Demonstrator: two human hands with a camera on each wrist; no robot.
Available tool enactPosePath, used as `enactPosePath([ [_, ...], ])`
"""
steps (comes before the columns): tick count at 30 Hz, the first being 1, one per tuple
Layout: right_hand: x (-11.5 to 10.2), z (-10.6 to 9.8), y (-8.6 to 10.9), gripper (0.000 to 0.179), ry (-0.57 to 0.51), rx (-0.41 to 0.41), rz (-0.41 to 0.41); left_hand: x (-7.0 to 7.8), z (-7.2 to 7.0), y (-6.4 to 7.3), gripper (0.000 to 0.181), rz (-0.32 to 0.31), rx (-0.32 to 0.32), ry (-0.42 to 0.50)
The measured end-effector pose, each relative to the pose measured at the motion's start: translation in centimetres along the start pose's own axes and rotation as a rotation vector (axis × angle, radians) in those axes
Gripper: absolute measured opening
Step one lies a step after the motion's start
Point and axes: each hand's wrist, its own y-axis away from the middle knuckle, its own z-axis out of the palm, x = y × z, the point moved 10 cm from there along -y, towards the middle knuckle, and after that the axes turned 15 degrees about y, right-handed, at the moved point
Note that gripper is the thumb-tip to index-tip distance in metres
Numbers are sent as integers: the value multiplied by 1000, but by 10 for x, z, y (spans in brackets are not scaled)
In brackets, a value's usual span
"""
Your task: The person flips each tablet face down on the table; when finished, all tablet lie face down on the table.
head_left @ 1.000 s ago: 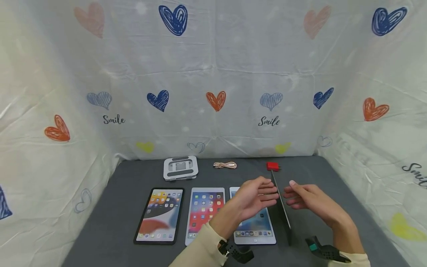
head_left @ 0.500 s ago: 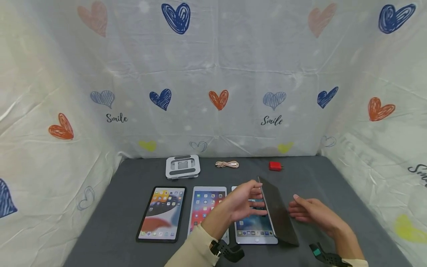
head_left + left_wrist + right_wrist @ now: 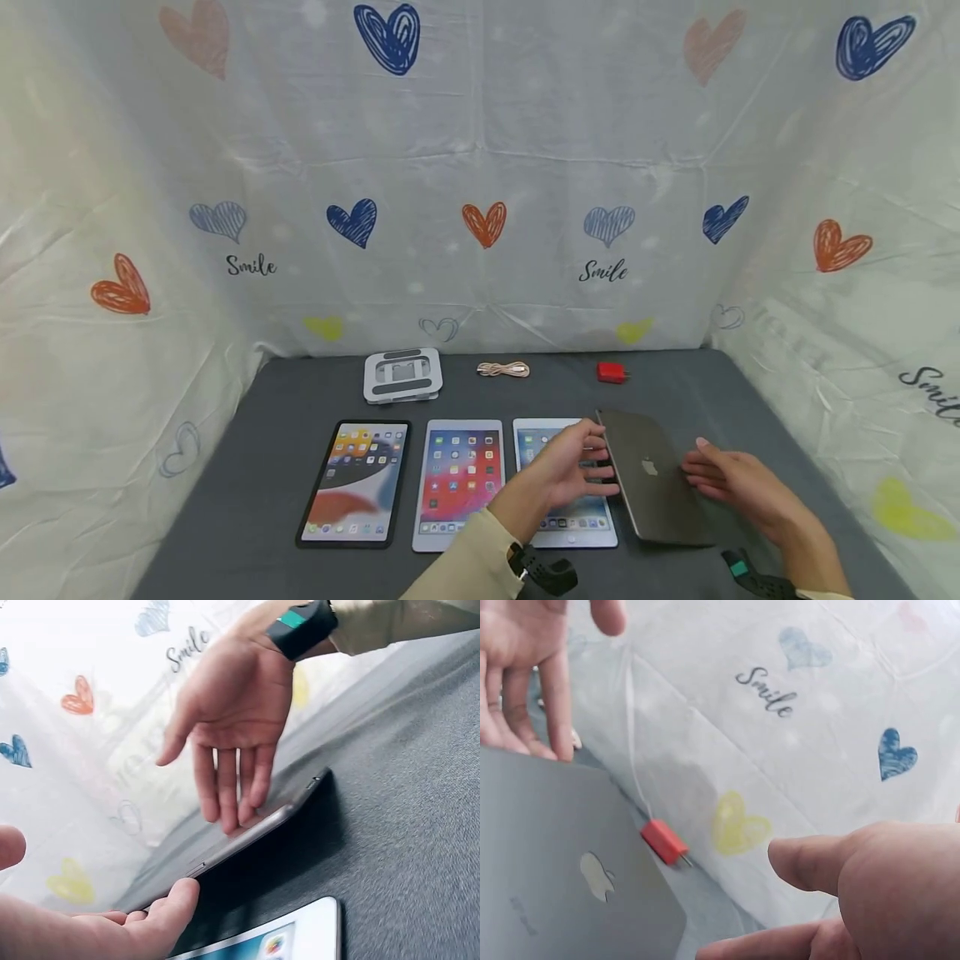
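Note:
A dark grey tablet with an apple logo on its back tilts on its side, left edge raised and back turned up to the right. My left hand supports that raised edge with fingers extended, its thumb held apart in the left wrist view. On the other side, my right hand has its straight fingers at the tablet's back, palm facing it. The tablet's screen is hidden. Partly covered by my left hand lies a white tablet with its screen lit.
Left of it lie another white tablet and a black-framed tablet, both lit. Along the back of the grey table are a folded stand, a coiled cable and a red charger plug. Patterned cloth walls the table.
The grey tablet was nearly upright on edge between both hands; it has leaned over to the right, showing its back. My right hand has shifted rightward and lower with it.

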Motion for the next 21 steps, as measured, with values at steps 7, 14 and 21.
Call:
enactPosePath([
  [7,8,-9,1,87,43,9,23,-15,4,-14,64,21,54,14],
  [14,10,-8,3,87,68,27,32,-17,7,-16,51,45,70,-62],
  [21,6,-12,10,89,119,79,29,-11,9,-8,63,40,30,-141],
])
